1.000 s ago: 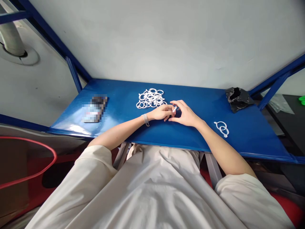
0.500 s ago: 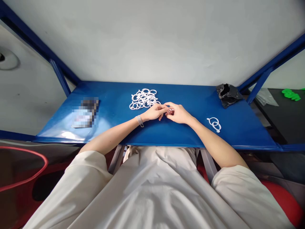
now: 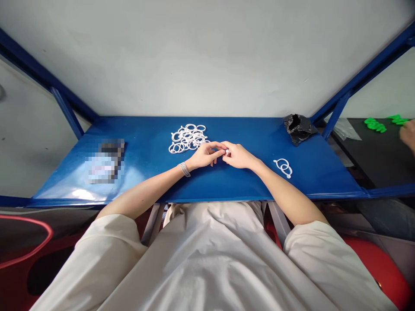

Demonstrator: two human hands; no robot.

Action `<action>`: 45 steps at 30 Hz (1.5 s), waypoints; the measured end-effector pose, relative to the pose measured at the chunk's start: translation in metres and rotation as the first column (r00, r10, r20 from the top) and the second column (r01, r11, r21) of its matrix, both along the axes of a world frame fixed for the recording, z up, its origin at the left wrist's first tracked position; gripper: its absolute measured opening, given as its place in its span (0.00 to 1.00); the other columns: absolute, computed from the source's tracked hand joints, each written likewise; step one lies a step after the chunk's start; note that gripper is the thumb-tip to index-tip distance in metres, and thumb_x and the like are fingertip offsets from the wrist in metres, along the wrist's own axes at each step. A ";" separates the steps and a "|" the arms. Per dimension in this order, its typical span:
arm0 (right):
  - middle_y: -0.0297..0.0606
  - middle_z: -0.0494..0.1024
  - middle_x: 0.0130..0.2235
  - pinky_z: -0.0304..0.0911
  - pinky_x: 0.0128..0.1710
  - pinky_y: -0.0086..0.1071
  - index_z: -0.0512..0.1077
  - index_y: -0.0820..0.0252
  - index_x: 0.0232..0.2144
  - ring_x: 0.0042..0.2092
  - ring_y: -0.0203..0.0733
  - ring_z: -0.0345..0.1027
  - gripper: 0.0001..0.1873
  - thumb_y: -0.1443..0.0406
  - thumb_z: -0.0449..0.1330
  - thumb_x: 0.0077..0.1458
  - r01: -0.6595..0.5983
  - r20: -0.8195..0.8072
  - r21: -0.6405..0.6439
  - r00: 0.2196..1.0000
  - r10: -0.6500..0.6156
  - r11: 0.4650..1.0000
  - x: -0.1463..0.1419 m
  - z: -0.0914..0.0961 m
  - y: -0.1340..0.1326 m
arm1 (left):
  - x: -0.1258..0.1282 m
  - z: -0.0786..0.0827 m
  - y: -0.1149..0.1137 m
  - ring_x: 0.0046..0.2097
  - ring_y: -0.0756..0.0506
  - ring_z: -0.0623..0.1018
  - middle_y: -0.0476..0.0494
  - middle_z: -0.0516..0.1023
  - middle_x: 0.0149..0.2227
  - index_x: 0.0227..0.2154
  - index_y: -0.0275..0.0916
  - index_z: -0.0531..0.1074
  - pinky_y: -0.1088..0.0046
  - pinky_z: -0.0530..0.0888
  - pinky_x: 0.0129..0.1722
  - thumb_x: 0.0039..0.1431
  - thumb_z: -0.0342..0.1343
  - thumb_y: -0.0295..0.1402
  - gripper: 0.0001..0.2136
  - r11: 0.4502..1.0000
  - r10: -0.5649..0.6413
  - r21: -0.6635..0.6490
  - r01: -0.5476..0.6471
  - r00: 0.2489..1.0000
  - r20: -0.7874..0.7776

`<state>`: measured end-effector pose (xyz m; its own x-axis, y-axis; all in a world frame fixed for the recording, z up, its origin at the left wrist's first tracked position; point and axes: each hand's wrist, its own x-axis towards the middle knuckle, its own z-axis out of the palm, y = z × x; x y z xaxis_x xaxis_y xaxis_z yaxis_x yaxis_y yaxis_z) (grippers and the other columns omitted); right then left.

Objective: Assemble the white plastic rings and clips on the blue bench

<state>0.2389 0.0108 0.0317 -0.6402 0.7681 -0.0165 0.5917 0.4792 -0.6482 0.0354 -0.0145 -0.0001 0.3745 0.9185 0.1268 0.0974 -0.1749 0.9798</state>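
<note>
Pinching a small white ring piece (image 3: 227, 151) between both hands at mid-counter. Left hand (image 3: 204, 155) and right hand (image 3: 237, 156) meet tip to tip; fingers (image 3: 219, 150) of the left are drawn together on the piece from its left, those of the right closed on it from the other side. The piece is tiny and mostly hidden by the fingertips; its shape and long axis cannot be told. A bracelet (image 3: 184, 169) sits on the left wrist.

Key relation: the piece lies exactly between the two sets of fingertips, touching both, just above the blue counter (image 3: 145, 181). Neither hand is clearly nearer.

Pile of loose white rings (image 3: 187, 138) lies just beyond and to the left of the fingers, close to the left hand's knuckles, not touching as far as can be seen. The left hand is the nearer one to this pile. Linked rings (image 3: 283, 167), a few joined with a small tail, lie on the counter to the right of the fingers, well apart, beside the right forearm. Crumpled black bag (image 3: 297, 128) sits farther right and beyond, near the counter's back corner. Blurred flat item (image 3: 104, 160) lies far to the left.

Another person's hand (image 3: 408, 134) shows at the right edge, near green parts (image 3: 376, 125) on a separate dark surface.
</note>
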 end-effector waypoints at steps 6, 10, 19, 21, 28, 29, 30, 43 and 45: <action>0.37 0.81 0.36 0.58 0.32 0.31 0.70 0.58 0.44 0.32 0.42 0.72 0.11 0.67 0.59 0.57 -0.022 0.031 0.014 0.999 0.021 1.000 -0.005 -0.003 -0.004 | -0.007 0.000 0.004 0.22 0.53 0.77 0.43 0.83 0.31 0.43 0.33 0.81 0.78 0.76 0.21 0.56 0.71 0.52 0.25 0.995 -0.084 -0.051 0.086 0.996 0.040; 0.40 0.82 0.38 0.56 0.31 0.32 0.68 0.57 0.42 0.32 0.43 0.71 0.07 0.66 0.57 0.61 -0.034 0.088 0.023 0.996 0.032 0.999 -0.007 -0.001 -0.006 | -0.009 0.000 0.003 0.22 0.52 0.76 0.46 0.80 0.26 0.43 0.33 0.82 0.79 0.75 0.21 0.55 0.73 0.50 0.24 0.996 -0.089 -0.026 0.089 0.996 0.004; 0.40 0.83 0.35 0.55 0.30 0.33 0.65 0.55 0.39 0.32 0.44 0.73 0.04 0.64 0.52 0.69 -0.033 0.132 -0.025 0.991 0.036 0.999 -0.009 0.008 -0.015 | -0.010 -0.001 0.005 0.22 0.52 0.75 0.45 0.80 0.25 0.35 0.32 0.83 0.79 0.74 0.22 0.54 0.73 0.51 0.23 0.998 -0.044 0.038 0.044 0.999 -0.016; 0.43 0.84 0.38 0.56 0.31 0.33 0.65 0.56 0.39 0.34 0.45 0.74 0.05 0.64 0.51 0.70 -0.039 0.135 -0.008 0.990 0.040 0.999 -0.009 0.007 -0.014 | -0.009 0.000 0.005 0.22 0.53 0.75 0.44 0.81 0.26 0.35 0.33 0.83 0.79 0.74 0.21 0.54 0.73 0.51 0.23 0.998 -0.046 0.037 0.046 0.999 -0.005; 0.44 0.84 0.38 0.57 0.32 0.34 0.66 0.56 0.40 0.34 0.46 0.74 0.06 0.65 0.50 0.71 -0.038 0.136 0.013 0.990 0.036 0.999 -0.009 0.006 -0.016 | -0.011 0.001 0.003 0.23 0.53 0.75 0.43 0.82 0.28 0.40 0.33 0.83 0.80 0.74 0.23 0.60 0.68 0.51 0.22 0.993 -0.093 0.069 0.093 0.996 -0.005; 0.42 0.84 0.36 0.57 0.32 0.34 0.66 0.56 0.40 0.33 0.46 0.74 0.06 0.65 0.50 0.70 -0.033 0.135 0.006 0.990 0.032 0.999 -0.009 0.007 -0.016 | -0.011 0.000 0.003 0.23 0.53 0.75 0.43 0.82 0.28 0.40 0.33 0.83 0.80 0.74 0.23 0.60 0.68 0.51 0.22 0.993 -0.092 0.072 0.093 0.996 -0.005; 0.42 0.83 0.35 0.57 0.31 0.34 0.66 0.56 0.40 0.32 0.45 0.73 0.05 0.66 0.50 0.70 -0.029 0.134 0.004 0.991 0.028 1.000 -0.009 0.007 -0.016 | -0.011 0.000 0.003 0.23 0.53 0.75 0.44 0.82 0.28 0.40 0.33 0.83 0.80 0.73 0.22 0.60 0.68 0.51 0.22 0.993 -0.091 0.074 0.091 0.996 -0.003; 0.46 0.84 0.37 0.54 0.29 0.36 0.66 0.57 0.44 0.30 0.47 0.72 0.06 0.64 0.50 0.72 -0.044 0.168 0.059 0.985 0.034 0.997 -0.008 0.005 -0.016 | -0.010 0.006 0.000 0.22 0.55 0.70 0.49 0.75 0.24 0.38 0.33 0.79 0.80 0.68 0.21 0.62 0.66 0.52 0.22 0.989 -0.105 0.103 0.107 0.994 -0.018; 0.47 0.84 0.38 0.55 0.29 0.36 0.66 0.57 0.45 0.31 0.49 0.73 0.07 0.64 0.49 0.72 -0.046 0.170 0.066 0.985 0.034 0.997 -0.008 0.004 -0.016 | -0.010 0.007 0.000 0.22 0.54 0.70 0.50 0.75 0.24 0.38 0.34 0.79 0.79 0.68 0.21 0.63 0.66 0.52 0.22 0.987 -0.116 0.108 0.118 0.993 -0.022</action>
